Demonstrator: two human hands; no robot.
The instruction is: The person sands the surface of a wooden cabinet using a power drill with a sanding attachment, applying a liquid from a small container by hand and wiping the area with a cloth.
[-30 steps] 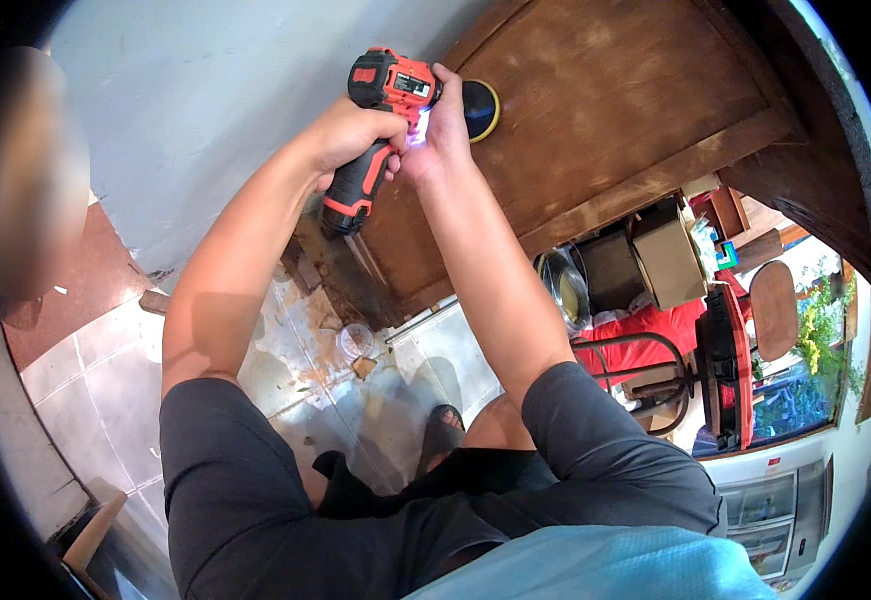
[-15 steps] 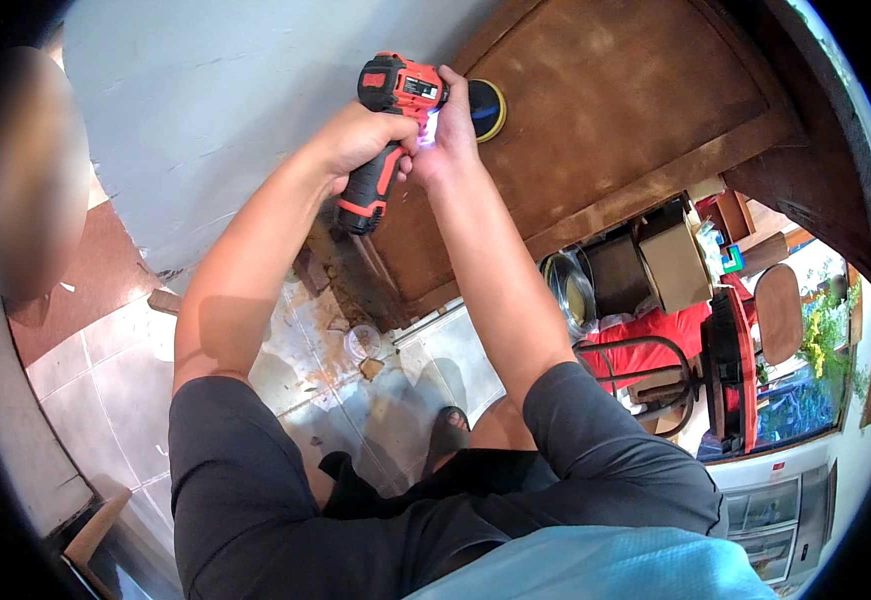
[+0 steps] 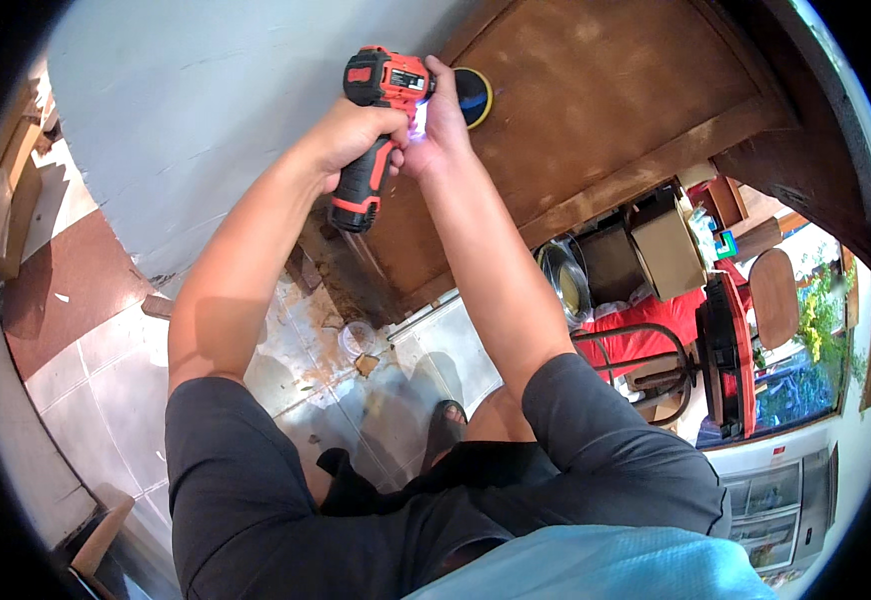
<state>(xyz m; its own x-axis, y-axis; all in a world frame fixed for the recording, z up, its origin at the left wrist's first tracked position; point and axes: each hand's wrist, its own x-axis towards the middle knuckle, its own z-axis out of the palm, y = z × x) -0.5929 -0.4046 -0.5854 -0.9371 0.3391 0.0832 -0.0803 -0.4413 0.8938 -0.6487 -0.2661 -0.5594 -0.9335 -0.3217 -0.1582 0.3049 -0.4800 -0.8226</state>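
Note:
A red-and-black cordless drill (image 3: 388, 80) is held up against a brown wooden panel (image 3: 596, 90). My left hand (image 3: 351, 135) is wrapped round its black handle. At the front, my right hand (image 3: 444, 120) closes round the drill's nose, with the fingers partly hidden behind the tool. A round pad (image 3: 474, 98), black and blue with a yellow rim, sits at the drill's front end and looks to be against the panel. The drill's lamp glows between my hands. Lighter, cloudy patches show on the panel's surface.
A pale wall (image 3: 196, 110) meets the panel on the left. Below lie floor tiles (image 3: 106, 410) with brown debris and a small clear tub (image 3: 358, 340). To the right stand a cardboard box (image 3: 668, 250), a metal-framed chair (image 3: 646, 350) and a red-and-black case (image 3: 731, 360).
The drill, its pad and both my hands have shifted slightly left along the panel. A blurred shape at the far left is gone, and wooden pieces show there. My grip is unchanged.

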